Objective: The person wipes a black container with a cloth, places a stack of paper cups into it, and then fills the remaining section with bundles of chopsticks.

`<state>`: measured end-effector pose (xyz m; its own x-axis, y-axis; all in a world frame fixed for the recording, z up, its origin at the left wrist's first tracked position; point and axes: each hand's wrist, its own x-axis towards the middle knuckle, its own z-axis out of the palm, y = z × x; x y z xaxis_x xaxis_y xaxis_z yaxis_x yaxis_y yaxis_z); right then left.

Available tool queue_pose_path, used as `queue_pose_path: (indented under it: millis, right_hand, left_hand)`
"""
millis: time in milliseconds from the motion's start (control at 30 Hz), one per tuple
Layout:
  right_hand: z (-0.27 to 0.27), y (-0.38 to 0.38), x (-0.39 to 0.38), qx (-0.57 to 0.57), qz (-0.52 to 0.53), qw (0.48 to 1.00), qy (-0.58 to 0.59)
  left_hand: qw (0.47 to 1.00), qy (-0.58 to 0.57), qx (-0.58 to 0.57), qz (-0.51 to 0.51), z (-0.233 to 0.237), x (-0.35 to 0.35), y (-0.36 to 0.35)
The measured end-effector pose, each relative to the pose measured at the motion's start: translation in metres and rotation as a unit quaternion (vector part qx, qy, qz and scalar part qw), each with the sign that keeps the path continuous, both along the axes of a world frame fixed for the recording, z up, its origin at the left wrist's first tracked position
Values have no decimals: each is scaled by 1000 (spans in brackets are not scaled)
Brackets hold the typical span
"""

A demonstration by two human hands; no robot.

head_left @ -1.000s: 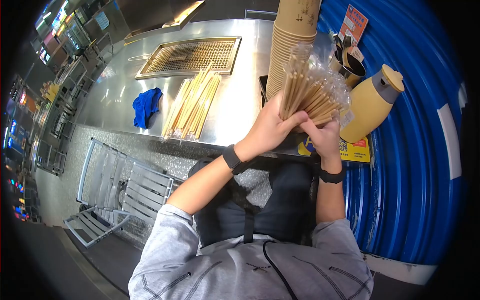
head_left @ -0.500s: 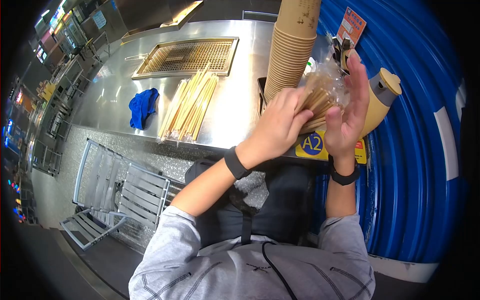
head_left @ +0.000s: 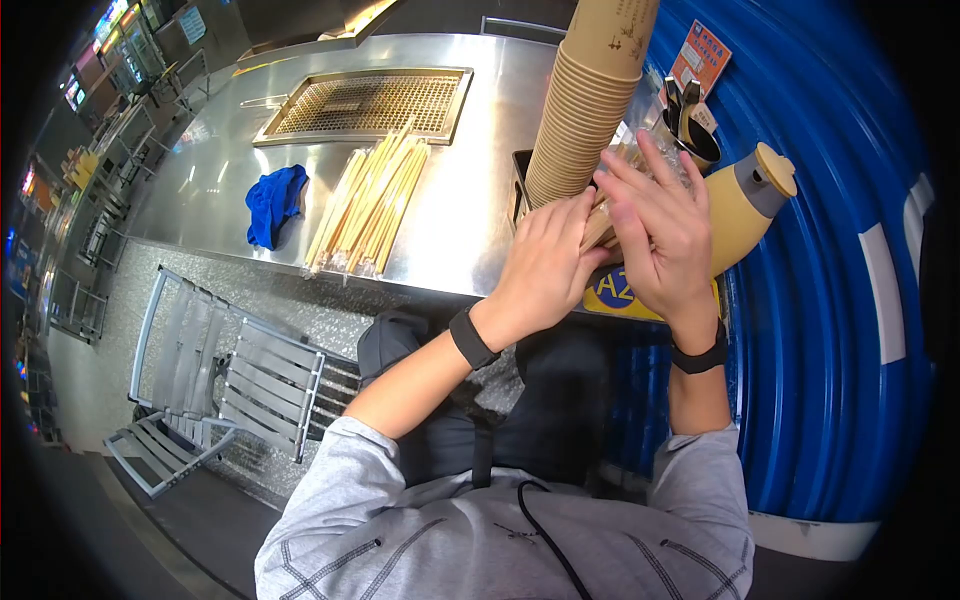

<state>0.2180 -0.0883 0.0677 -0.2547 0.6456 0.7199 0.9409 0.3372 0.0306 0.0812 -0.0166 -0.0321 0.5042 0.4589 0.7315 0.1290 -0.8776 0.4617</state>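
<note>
Our thin wooden sticks [head_left: 598, 228], in crinkly clear wrap [head_left: 630, 154], are just right of the cup stack [head_left: 583, 112]. Our left hand [head_left: 542, 262] grips them; our right hand [head_left: 665, 230] is open, maybe touching them. We seem to be patting them; the next pat needs care. Left of the cup stack, more sticks [head_left: 372, 200] lie on the shiny metal tabletop [head_left: 470, 205].

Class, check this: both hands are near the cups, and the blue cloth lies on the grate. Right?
Not on the grate: the head view shows the blue cloth lying on the table, apart from it. The left hand and right hand are near the cups.
</note>
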Motion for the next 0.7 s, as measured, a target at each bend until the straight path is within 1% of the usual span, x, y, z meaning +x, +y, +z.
queue_pose_path:
  millis: [33,133,200,267,300,367,433,533,633,700]
  right_hand:
    - [2,-2,1,-20,0,1000,-14]
    - [20,-12,-1,-7,28,998,53]
    - [36,-16,8,114,86,983,119]
    - [34,-16,9,138,97,974,152]
    - [25,-12,7,105,82,979,151]
    - [10,-6,3,17,27,996,86]
    - [2,-5,-3,-93,-50,993,-46]
    - [6,-4,1,-102,-13,994,-43]
    - [19,-6,3,39,12,999,36]
    - [30,-3,11,103,12,988,115]
  left_hand:
    - [1000,-4,-7,-2,0,-1,-1]
    - [999,-19,-29,8,-3,-3,-2]
    - [999,-26,-23,5,-6,-3,-1]
    - [999,-26,-24,0,-9,-4,-2]
    - [999,-25,-25,-1,-9,-4,-2]
    - [999,-34,-22,-4,-10,-4,-1]
    - [998,-56,-16,-2,-11,-3,-1]
    - [999,-20,-23,11,-11,-5,-2]
    - [998,-50,24,11,-16,-6,0]
    - [998,-52,19,11,-16,-6,0]
